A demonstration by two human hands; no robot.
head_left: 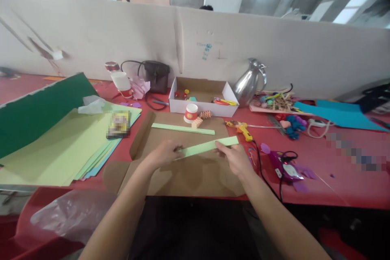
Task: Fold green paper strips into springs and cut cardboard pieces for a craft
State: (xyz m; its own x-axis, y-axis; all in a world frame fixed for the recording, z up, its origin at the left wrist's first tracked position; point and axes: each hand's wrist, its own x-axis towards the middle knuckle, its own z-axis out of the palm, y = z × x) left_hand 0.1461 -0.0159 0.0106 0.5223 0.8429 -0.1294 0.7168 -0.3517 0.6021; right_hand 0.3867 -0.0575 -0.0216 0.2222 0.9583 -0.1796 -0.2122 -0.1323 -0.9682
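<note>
A light green paper strip (201, 147) stretches between my two hands, above a flattened sheet of brown cardboard (183, 178). My left hand (167, 153) pinches the strip's left end. Toward its right end, my right hand (233, 155) grips it between thumb and fingers. Just beyond lies a second light green strip (183, 128), flat on the cardboard. Behind that strip stand a red and white paper cup (191, 113) and two small folded paper pieces, one pale (197, 122) and one striped (206, 114).
Large coloured paper sheets (45, 150) cover the left side. A white open box (201, 109) and a steel jug (249, 83) stand at the back. Right of the cardboard are a yellow glue gun (243, 131), its black cord, and a purple box (284, 166).
</note>
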